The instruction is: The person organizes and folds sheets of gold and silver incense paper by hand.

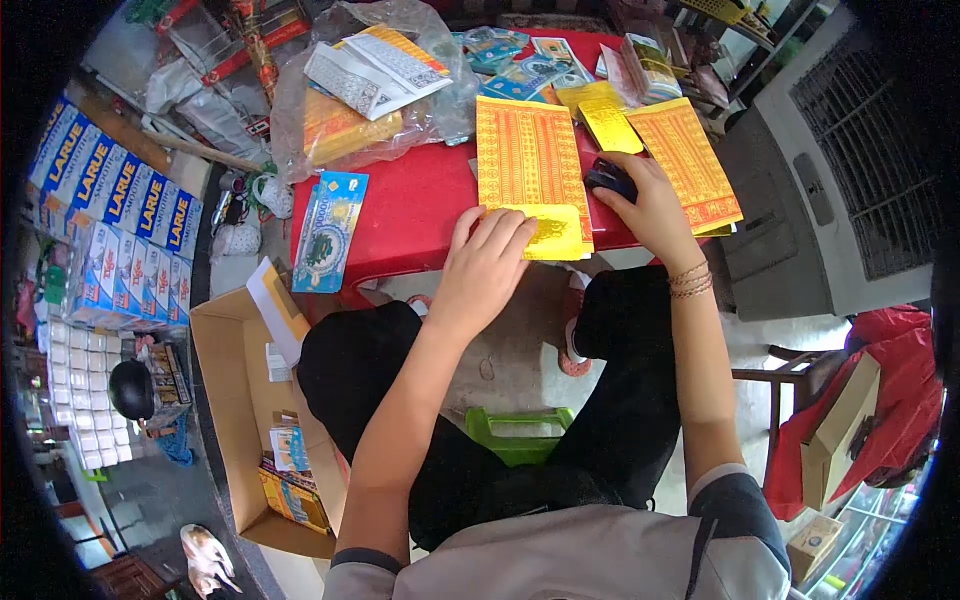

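My left hand point(487, 262) rests with its fingers spread on a yellow foil sheet point(555, 232), at the near end of a red-and-orange patterned paper stack point(528, 150). The stack lies on the red tablecloth point(410, 215). My right hand point(648, 200) is wrapped round a small black object point(610, 178), just right of that stack. Beside it lies a second patterned paper stack point(685, 165), with more yellow foil sheets point(610, 125) at its upper left. A blue printed paper point(330, 232) lies at the table's left edge.
A plastic bag point(435, 100) with patterned papers sits at the table's back left. Blue packets point(525, 75) and a bundle point(652, 68) lie at the back. An open cardboard box point(235, 400) stands left of my legs, and a grey metal cabinet point(800, 200) stands right.
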Available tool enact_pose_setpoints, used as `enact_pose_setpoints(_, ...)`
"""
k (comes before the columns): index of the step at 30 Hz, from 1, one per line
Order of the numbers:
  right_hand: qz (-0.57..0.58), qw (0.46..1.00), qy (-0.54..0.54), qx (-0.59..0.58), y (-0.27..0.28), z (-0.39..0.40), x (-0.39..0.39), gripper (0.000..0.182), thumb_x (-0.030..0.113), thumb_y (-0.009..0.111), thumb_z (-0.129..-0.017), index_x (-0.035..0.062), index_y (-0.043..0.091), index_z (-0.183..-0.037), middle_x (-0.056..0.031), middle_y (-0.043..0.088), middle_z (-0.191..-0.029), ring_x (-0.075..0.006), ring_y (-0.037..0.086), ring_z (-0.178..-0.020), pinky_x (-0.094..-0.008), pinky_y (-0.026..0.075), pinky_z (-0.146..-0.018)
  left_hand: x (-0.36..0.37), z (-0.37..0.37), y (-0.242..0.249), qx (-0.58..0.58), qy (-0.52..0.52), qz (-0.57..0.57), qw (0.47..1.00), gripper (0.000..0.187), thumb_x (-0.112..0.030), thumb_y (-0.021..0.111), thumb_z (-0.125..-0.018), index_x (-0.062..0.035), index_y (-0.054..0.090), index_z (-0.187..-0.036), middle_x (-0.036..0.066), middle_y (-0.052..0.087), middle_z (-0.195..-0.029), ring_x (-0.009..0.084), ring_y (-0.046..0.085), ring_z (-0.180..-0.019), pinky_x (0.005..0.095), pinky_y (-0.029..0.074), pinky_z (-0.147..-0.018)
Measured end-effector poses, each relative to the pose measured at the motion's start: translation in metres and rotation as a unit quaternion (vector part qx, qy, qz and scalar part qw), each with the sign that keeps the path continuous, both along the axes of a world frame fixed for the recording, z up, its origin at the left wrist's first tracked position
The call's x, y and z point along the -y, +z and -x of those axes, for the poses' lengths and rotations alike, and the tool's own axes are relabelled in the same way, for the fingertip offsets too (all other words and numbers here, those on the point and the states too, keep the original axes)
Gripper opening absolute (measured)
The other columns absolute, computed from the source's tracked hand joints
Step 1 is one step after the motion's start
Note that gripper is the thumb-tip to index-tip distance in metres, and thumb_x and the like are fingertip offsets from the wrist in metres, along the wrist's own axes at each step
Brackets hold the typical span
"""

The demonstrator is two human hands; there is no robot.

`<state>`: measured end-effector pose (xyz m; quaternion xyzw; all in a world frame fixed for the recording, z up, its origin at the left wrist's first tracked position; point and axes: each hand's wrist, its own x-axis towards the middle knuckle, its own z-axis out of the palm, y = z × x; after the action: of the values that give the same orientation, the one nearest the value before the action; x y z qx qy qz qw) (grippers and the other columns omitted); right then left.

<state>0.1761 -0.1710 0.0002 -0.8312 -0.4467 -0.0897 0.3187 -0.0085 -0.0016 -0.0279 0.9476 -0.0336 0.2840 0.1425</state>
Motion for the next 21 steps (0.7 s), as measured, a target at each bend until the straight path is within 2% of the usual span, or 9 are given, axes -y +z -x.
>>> enact_pose_setpoints(2,0.0,1.0,-0.001,0.003,0.0013,0.0012,-0.0001,0.038,0.017,0.071,-0.077,0.0044,0.06,-0.111,-0.0169,0.062,-0.1,-0.0322,0.058,-0.096,-0.0399,0.046,-0.086,-0.0017,-0.0007,-0.0017,0.025,-0.022,-0.012,0.999,0.032,-0.008,0.061,-0.074,-0.0009,0.059,-0.105,0.01,0.056,-0.103,0.0257,0.053,-0.104,0.0426,0.037,-0.098)
enact_pose_setpoints(3,0.0,1.0,0.002,0.007,0.0018,0.0017,0.0002,0.038,0.017,0.071,-0.077,0.0046,0.06,-0.111,-0.0167,0.062,-0.1,-0.032,0.058,-0.096,-0.0399,0.046,-0.086,-0.0026,-0.0011,-0.0035,0.022,-0.023,-0.009,0.999,0.032,-0.008,0.061,-0.074,-0.0009,0.059,-0.105,0.01,0.056,-0.103,0.0257,0.053,-0.104,0.0426,0.037,-0.098)
enact_pose_setpoints(5,0.004,1.0,0.0,0.002,0.0002,0.0003,0.001,0.038,0.017,0.071,-0.077,0.0047,0.06,-0.111,-0.0162,0.063,-0.1,-0.0316,0.058,-0.096,-0.0398,0.046,-0.086,-0.0036,-0.0006,-0.0079,0.028,-0.041,0.038,0.998,0.042,0.001,0.065,-0.066,-0.0029,0.057,-0.107,0.011,0.055,-0.104,0.0303,0.051,-0.104,0.0426,0.04,-0.095)
enact_pose_setpoints(8,-0.003,1.0,0.005,0.006,-0.0019,-0.0012,0.0011,0.038,0.018,0.07,-0.077,0.0043,0.06,-0.111,-0.0161,0.063,-0.1,-0.0317,0.058,-0.096,-0.0399,0.046,-0.086,-0.0007,0.0018,-0.0092,0.028,-0.022,0.073,0.997,0.047,0.006,0.063,-0.063,-0.0027,0.057,-0.109,0.012,0.053,-0.104,0.032,0.051,-0.104,0.042,0.042,-0.093)
enact_pose_setpoints(12,-0.007,1.0,0.013,0.002,0.0002,-0.0013,0.0017,0.037,0.017,0.07,-0.077,0.0041,0.06,-0.11,-0.0159,0.063,-0.099,-0.0319,0.058,-0.095,-0.0403,0.046,-0.085,0.0035,0.0025,-0.0079,0.039,0.01,0.107,0.993,0.05,0.008,0.063,-0.063,-0.003,0.056,-0.111,0.013,0.052,-0.108,0.0327,0.05,-0.106,0.0413,0.042,-0.094)
enact_pose_setpoints(14,-0.006,1.0,0.018,-0.003,0.0021,0.0,0.0017,0.036,0.017,0.07,-0.077,0.0041,0.06,-0.11,-0.0156,0.064,-0.097,-0.0322,0.058,-0.094,-0.0403,0.046,-0.085,0.0042,0.0022,-0.005,0.051,0.034,0.092,0.994,0.042,0.004,0.062,-0.068,0.001,0.055,-0.109,0.013,0.053,-0.106,0.0317,0.051,-0.103,0.0401,0.043,-0.091)
enact_pose_setpoints(17,0.032,0.999,0.018,-0.024,0.0038,-0.0014,0.0038,0.04,0.019,0.069,-0.081,0.0052,0.058,-0.117,-0.0169,0.061,-0.106,-0.0298,0.057,-0.101,-0.0372,0.045,-0.089,0.0012,0.0035,-0.0057,0.013,0.012,0.113,0.993,0.049,0.009,0.062,-0.064,-0.0028,0.056,-0.111,0.013,0.051,-0.111,0.0326,0.049,-0.109,0.041,0.043,-0.093)
enact_pose_setpoints(21,0.039,0.999,0.018,-0.022,0.0034,-0.002,0.0031,0.04,0.019,0.069,-0.081,0.0051,0.058,-0.117,-0.0165,0.061,-0.106,-0.0295,0.057,-0.101,-0.0372,0.045,-0.089,-0.0013,0.004,-0.0076,0.01,-0.001,0.094,0.996,0.048,0.01,0.061,-0.064,-0.0026,0.056,-0.11,0.013,0.052,-0.109,0.0331,0.05,-0.108,0.0411,0.043,-0.092)
